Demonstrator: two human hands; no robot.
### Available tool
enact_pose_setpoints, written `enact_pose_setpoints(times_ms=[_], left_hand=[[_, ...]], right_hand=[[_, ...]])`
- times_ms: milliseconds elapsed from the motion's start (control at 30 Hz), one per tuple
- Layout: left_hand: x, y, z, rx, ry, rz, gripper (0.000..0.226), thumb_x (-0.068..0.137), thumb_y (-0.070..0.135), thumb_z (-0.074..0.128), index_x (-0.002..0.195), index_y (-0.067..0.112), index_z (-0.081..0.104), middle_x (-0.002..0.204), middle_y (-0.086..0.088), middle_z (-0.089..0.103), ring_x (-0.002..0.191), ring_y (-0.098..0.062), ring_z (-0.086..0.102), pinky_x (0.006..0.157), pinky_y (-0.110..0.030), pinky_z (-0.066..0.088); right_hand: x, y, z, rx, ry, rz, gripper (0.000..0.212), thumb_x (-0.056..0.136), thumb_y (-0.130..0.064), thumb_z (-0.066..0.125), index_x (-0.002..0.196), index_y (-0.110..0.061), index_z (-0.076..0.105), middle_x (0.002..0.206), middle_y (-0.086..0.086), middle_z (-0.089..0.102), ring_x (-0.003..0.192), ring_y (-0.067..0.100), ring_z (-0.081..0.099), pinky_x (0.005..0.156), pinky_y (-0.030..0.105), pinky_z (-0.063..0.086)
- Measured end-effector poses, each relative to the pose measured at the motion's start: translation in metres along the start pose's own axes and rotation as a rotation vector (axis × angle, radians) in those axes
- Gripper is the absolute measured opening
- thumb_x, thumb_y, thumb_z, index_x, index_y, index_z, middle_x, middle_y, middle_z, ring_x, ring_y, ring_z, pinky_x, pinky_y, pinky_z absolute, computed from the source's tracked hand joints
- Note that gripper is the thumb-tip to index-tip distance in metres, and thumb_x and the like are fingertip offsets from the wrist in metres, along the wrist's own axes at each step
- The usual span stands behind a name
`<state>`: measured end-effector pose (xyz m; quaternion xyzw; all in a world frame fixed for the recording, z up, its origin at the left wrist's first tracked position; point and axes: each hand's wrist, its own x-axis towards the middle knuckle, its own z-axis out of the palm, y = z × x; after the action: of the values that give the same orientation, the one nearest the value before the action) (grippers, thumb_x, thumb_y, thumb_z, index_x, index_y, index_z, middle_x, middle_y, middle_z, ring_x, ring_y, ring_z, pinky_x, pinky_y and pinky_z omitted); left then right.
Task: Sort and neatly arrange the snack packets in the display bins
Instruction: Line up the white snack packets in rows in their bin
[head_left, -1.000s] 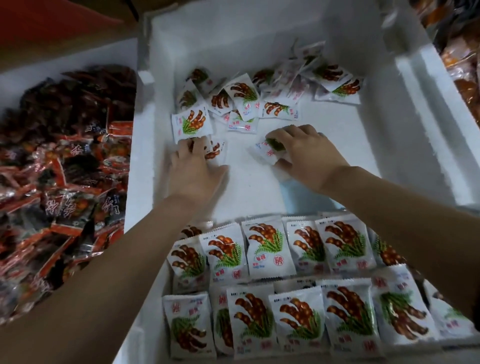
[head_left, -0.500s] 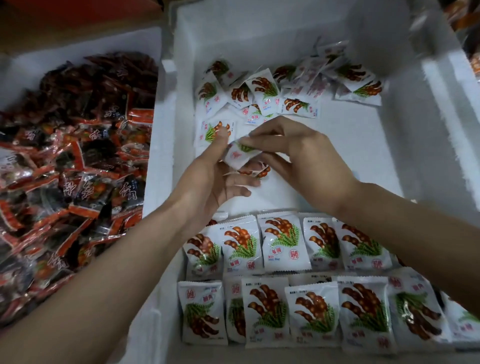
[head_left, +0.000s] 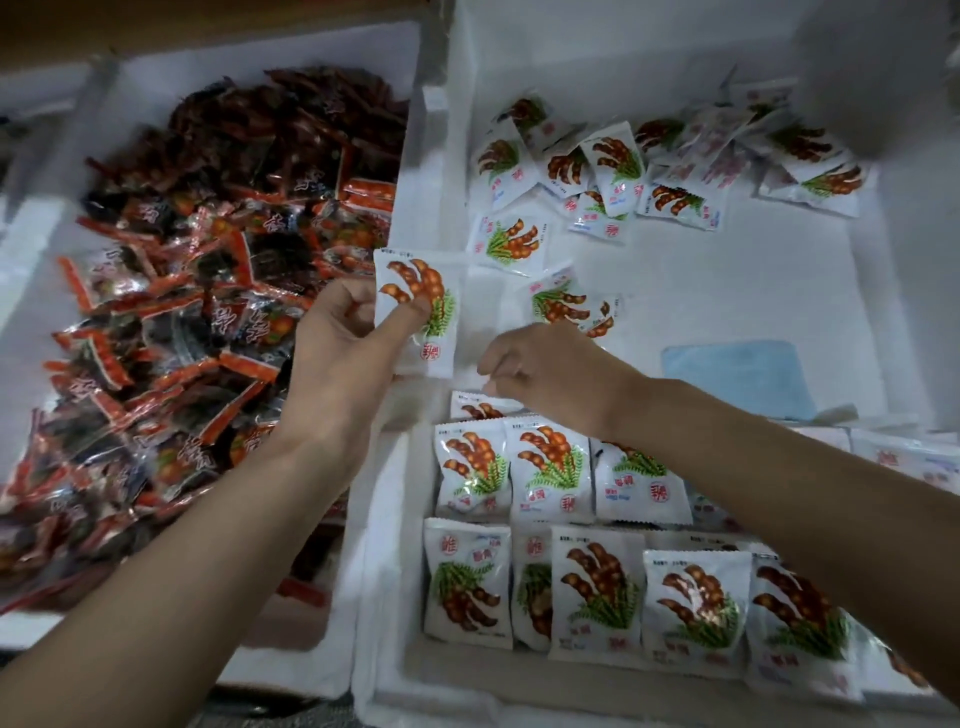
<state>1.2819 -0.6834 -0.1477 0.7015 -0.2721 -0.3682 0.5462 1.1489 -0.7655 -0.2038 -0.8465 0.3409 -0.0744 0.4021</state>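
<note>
My left hand holds a white snack packet upright above the left wall of the white foam bin, thumb across its front. My right hand hovers beside it over the bin with curled fingers and holds nothing. Loose white packets printed with brown pods and green leaves lie scattered at the bin's far end. One loose packet lies just beyond my right hand. Two neat rows of the same packets fill the near end.
A second white bin on the left is heaped with dark red and orange packets. A light blue sheet lies on the bin floor at the right. The bin's tall right wall borders the work area.
My left hand has lifted a packet up and to the left, now holding it alone. My right hand has let go and drawn back with curled fingers. The view has shifted right.
</note>
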Motion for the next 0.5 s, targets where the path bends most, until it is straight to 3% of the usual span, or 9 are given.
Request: enact_pose_setpoints(times_ms=[133, 267, 367, 500], left_hand=[[-0.005, 0.000, -0.008, 0.009, -0.010, 0.014, 0.017, 0.086, 0.009, 0.067, 0.100, 0.006, 0.058, 0.113, -0.028, 0.063, 0.106, -0.042, 0.062, 0.095, -0.055, 0.049], [-0.010, -0.001, -0.013, 0.021, -0.016, -0.005, 0.015, 0.087, 0.010, 0.067, 0.100, 0.007, 0.059, 0.101, -0.020, 0.069, 0.090, -0.033, 0.067, 0.090, -0.055, 0.052], [-0.012, -0.004, -0.016, 0.021, -0.033, -0.023, 0.012, 0.088, 0.009, 0.065, 0.096, 0.008, 0.057, 0.097, -0.019, 0.067, 0.084, -0.028, 0.066, 0.083, -0.053, 0.053], [-0.015, -0.004, -0.019, 0.016, -0.061, -0.030, 0.010, 0.089, 0.008, 0.064, 0.093, 0.010, 0.055, 0.109, -0.028, 0.064, 0.090, -0.034, 0.067, 0.083, -0.049, 0.054]], right_hand=[[0.009, -0.005, 0.008, 0.044, -0.107, 0.063, 0.017, 0.083, -0.011, 0.070, 0.099, -0.005, 0.073, 0.103, 0.005, 0.070, 0.099, 0.017, 0.064, 0.081, 0.014, 0.043], [0.018, -0.010, 0.012, 0.004, -0.214, 0.045, 0.018, 0.078, -0.011, 0.074, 0.096, -0.007, 0.075, 0.094, 0.004, 0.073, 0.089, 0.011, 0.064, 0.083, 0.017, 0.048], [0.020, -0.009, 0.010, -0.001, -0.217, 0.044, 0.016, 0.084, -0.015, 0.069, 0.096, -0.007, 0.075, 0.097, 0.003, 0.073, 0.077, 0.001, 0.059, 0.070, 0.002, 0.040], [0.007, -0.012, 0.007, -0.023, -0.071, -0.044, 0.021, 0.090, -0.033, 0.060, 0.094, -0.016, 0.070, 0.096, -0.005, 0.067, 0.083, 0.006, 0.058, 0.078, 0.017, 0.044]])
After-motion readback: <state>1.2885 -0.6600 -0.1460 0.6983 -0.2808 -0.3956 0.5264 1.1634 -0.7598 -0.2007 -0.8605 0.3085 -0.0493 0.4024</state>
